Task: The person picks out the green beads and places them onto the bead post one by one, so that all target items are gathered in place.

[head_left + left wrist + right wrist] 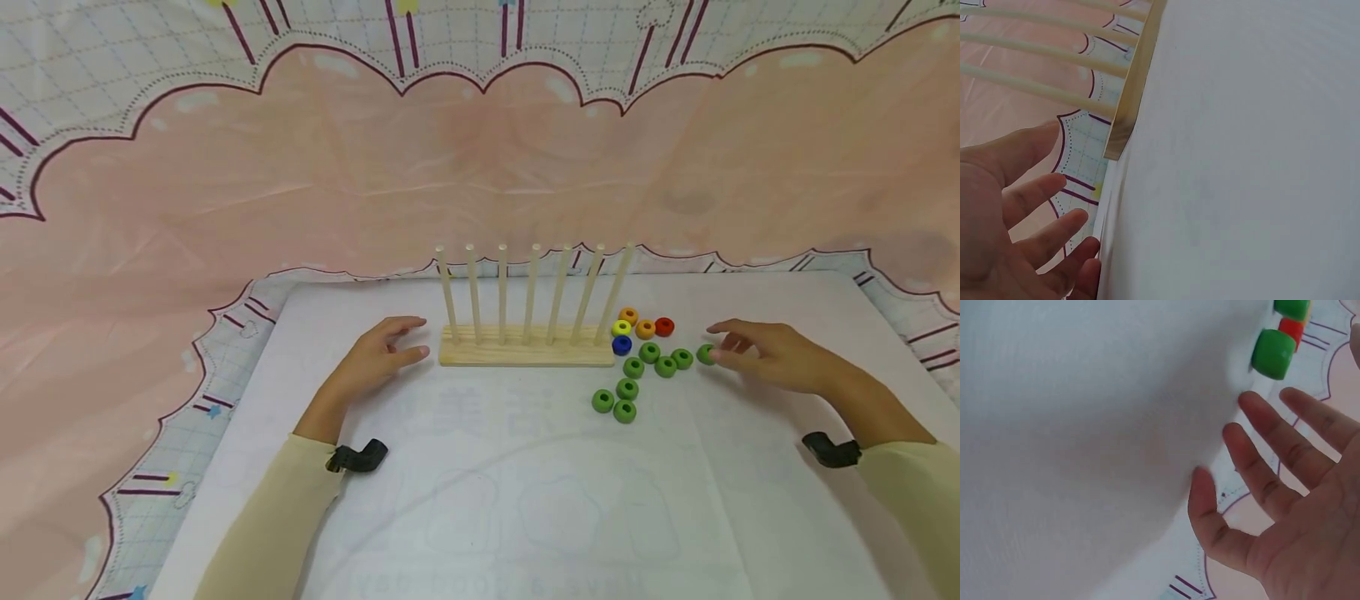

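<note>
A wooden stand (527, 360) with several upright bare pegs sits on the white table. My left hand (375, 358) is just off its left end, holding nothing; in the left wrist view, the loosely bent fingers (1054, 237) stay apart from the wooden base (1130, 106). To the right, my right hand (780, 357) is beside the outermost green bead (704, 354). Its relaxed, spread fingers (1266, 481) grip nothing in the right wrist view, with a green bead (1274, 354) close by. Whether the thumb touches that bead, I cannot tell.
Several more green beads (665, 367) lie loosely right of the stand. Among them are a red bead (664, 327), two orange beads (646, 329), a yellow bead (621, 328) and a blue bead (622, 345). Patterned pink cloth (480, 183) hangs behind the table (525, 508).
</note>
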`<action>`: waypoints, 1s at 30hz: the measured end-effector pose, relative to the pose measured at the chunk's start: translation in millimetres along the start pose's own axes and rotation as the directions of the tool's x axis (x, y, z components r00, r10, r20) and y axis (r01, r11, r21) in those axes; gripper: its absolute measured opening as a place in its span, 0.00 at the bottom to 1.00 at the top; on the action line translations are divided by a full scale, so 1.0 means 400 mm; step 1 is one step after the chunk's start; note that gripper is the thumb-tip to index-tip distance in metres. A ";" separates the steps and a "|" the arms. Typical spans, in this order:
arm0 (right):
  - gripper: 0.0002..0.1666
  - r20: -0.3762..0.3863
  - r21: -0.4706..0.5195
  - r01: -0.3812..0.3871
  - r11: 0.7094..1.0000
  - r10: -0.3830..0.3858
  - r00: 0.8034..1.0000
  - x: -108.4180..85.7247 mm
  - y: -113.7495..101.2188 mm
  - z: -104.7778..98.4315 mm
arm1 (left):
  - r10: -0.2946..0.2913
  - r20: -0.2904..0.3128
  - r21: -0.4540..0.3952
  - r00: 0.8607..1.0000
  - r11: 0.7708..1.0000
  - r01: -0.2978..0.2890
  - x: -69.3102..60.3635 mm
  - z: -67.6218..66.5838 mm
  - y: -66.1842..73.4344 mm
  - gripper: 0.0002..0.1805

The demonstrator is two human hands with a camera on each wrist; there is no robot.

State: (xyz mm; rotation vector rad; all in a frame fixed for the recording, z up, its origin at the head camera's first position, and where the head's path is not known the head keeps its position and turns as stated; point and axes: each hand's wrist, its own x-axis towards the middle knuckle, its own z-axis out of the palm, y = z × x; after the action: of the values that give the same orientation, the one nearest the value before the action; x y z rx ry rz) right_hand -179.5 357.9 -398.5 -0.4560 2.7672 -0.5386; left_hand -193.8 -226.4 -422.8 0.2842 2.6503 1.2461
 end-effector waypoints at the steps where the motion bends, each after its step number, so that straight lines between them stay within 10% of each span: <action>1: 0.34 0.004 0.004 -0.003 1.000 0.003 1.000 0.001 0.002 0.002 | 0.012 0.009 0.003 1.000 1.000 -0.012 0.006 0.004 0.001 0.33; 14: 0.28 -0.005 0.007 0.046 0.999 -0.046 0.999 0.014 0.012 0.000 | 0.087 0.033 0.066 0.996 0.994 -0.089 0.063 0.039 0.000 0.25; 30: 0.22 0.005 0.085 0.059 0.995 -0.059 0.998 0.014 0.033 0.001 | 0.113 0.037 0.148 0.993 0.982 -0.117 0.058 0.054 -0.011 0.29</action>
State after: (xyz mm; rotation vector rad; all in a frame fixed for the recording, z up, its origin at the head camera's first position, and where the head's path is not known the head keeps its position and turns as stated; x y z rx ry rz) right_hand -187.8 367.5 -405.2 -0.5203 2.7188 -0.6638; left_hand -211.2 -207.4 -441.8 0.4808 2.7420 1.0657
